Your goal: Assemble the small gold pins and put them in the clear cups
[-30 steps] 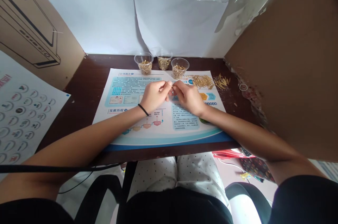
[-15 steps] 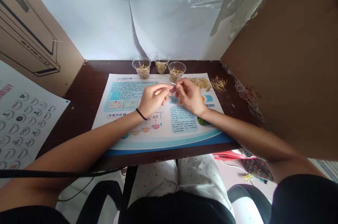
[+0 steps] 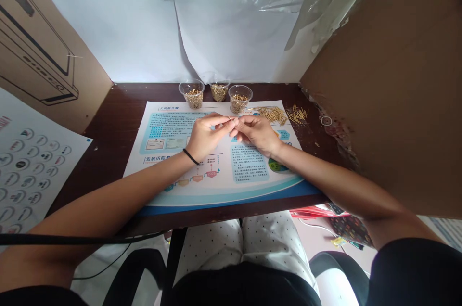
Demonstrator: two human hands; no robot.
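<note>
The left hand (image 3: 205,138) and right hand (image 3: 255,134) pinch a tiny brass pin (image 3: 230,118) between their fingertips above the printed sheet (image 3: 162,125); light, stiff and likely slippery, it is best gripped by its shaft.

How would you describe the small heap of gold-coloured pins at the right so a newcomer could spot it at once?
On the dark wooden desk, find the printed sheet. Just beyond its right edge lies a small, crisscrossed heap of gold-coloured pins, off the sheet, unlike the neater bundle beside it.
</note>
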